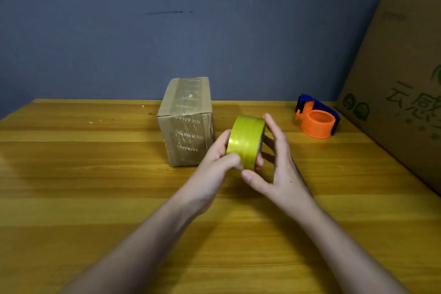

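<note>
Left hand [214, 162] gripped a yellow tape roll [245, 138] over the wooden table [95, 186]; right hand [281, 174], fingers spread, touched its side.

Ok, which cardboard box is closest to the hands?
The small taped box on the table, right beside the left hand holding the yellow tape roll. The large green-printed boxes stand far right.
</note>
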`<state>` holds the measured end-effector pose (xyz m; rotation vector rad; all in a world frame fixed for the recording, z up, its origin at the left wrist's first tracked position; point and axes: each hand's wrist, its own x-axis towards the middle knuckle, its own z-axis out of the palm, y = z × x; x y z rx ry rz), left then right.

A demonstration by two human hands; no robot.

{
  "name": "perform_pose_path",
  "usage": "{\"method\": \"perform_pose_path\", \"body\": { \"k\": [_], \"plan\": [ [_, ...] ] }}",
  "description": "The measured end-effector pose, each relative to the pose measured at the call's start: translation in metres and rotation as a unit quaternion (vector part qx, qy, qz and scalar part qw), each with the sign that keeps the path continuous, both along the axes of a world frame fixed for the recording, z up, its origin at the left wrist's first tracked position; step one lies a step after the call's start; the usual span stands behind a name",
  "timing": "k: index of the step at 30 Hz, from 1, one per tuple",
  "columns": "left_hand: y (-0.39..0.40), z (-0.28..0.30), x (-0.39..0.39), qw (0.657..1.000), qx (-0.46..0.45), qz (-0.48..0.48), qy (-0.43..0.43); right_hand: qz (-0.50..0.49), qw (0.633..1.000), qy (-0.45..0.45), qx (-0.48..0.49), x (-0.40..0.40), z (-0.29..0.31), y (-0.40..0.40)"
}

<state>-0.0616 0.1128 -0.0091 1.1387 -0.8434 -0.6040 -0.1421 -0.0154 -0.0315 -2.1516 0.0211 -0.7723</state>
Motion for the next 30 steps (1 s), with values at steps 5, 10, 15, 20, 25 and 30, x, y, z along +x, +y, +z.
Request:
{"method": "perform_pose_path", "body": {
  "k": [5,10,15,20,25,30],
  "plan": [
    [-0.0007,-0.004,0.0044,0.999,0.011,0.03,0.027,-0.017,0.999,-0.023,-0.03,0.0,0.0,0.0015],
    [-0.0024,0.0016,0.0034,0.997,-0.013,0.034,0.061,-0.024,0.986,-0.045,-0.16,-0.0003,0.001,0.0018],
    [-0.0012,-0.0001,0.003,0.998,-0.028,0.006,0.058,-0.021,0.984,-0.053,-0.166,-0.0003,-0.0003,0.0008],
    [-0.001,-0.0018,0.002,1.0,-0.011,-0.014,0.006,-0.003,0.994,-0.059,-0.092,0.0006,-0.0015,-0.0001],
    [-0.0035,-0.0042,-0.0014,1.0,0.005,0.007,-0.016,-0.004,0.998,-0.036,0.05,0.0031,-0.0032,0.001],
    [-0.0026,-0.0054,0.0005,0.999,0.015,0.032,0.013,-0.028,0.998,-0.054,-0.018,0.0009,-0.0008,0.0031]
  ]
}}
